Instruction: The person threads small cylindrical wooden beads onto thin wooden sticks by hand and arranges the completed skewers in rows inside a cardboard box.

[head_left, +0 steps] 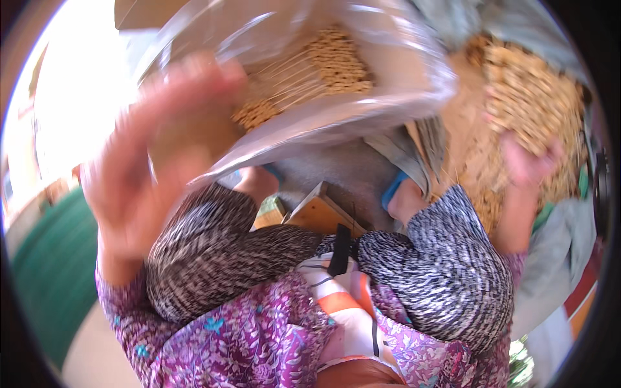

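- The sagging rim of the clear plastic bag (336, 111) could have folded inward and snagged a knobbly tan mat passing over it, since the film looked thin and slack.
- Inside the bag, a strung tan piece (339, 64) lay with pale strands bared; these might have tangled if another piece landed across them.
- The left hand (132, 158) was raised at the bag's left end, blurred, thumb apart from the fingers and nothing visible in its grasp; whether it touched the film could not be told.
- The right hand (527, 158), well right of the bag, had its forearm reaching upward and fingers closed on the lower edge of the knobbly tan mat (524, 90), above a loose tan heap (563, 174).
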`<control>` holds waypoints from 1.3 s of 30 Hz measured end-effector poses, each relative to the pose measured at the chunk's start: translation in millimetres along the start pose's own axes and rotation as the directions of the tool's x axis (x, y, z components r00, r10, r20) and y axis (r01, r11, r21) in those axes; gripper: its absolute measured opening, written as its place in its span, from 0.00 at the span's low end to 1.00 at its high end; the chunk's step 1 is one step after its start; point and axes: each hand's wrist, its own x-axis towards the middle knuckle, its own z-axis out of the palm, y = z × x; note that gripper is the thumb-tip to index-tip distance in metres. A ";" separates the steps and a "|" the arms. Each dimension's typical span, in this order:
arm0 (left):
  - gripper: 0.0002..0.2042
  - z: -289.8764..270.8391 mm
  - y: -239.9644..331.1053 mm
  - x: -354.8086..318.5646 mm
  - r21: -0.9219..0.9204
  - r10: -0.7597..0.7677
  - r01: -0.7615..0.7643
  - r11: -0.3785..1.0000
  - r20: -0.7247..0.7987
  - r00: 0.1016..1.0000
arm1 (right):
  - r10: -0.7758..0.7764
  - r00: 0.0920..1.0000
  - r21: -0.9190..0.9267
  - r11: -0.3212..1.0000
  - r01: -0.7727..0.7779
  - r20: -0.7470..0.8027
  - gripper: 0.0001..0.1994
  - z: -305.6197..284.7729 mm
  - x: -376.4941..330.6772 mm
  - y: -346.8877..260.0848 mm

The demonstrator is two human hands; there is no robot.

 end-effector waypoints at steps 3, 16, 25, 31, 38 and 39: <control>0.21 -62.7 -60.0 -40.6 0.662 0.238 0.035 0.748 -0.317 0.918 | -0.090 0.996 -0.306 0.949 0.076 -0.030 0.44 20.4 0.8 -56.0; 0.21 -60.7 -152.8 -107.7 0.733 0.329 0.179 0.656 -0.491 0.806 | 0.896 0.415 -0.985 0.116 0.130 0.161 0.41 267.5 92.2 214.0; 0.19 -55.4 -153.6 -122.1 0.707 0.426 0.093 0.701 -0.520 0.740 | 0.590 0.370 -0.252 -0.275 0.928 0.717 0.37 238.8 85.7 357.3; 0.19 -54.0 -164.1 -118.6 0.748 0.483 0.067 0.660 -0.491 0.725 | 0.532 0.026 0.159 -0.299 0.941 0.846 0.39 218.4 116.6 379.0; 0.19 -54.1 -167.6 -121.4 0.676 0.412 0.085 0.732 -0.539 0.735 | 0.496 0.024 0.181 -0.362 0.914 0.868 0.36 202.5 126.2 410.3; 0.20 -53.7 -167.9 -121.3 0.679 0.422 0.077 0.731 -0.537 0.731 | 0.457 0.013 0.171 -0.359 0.917 0.889 0.35 198.2 129.6 415.9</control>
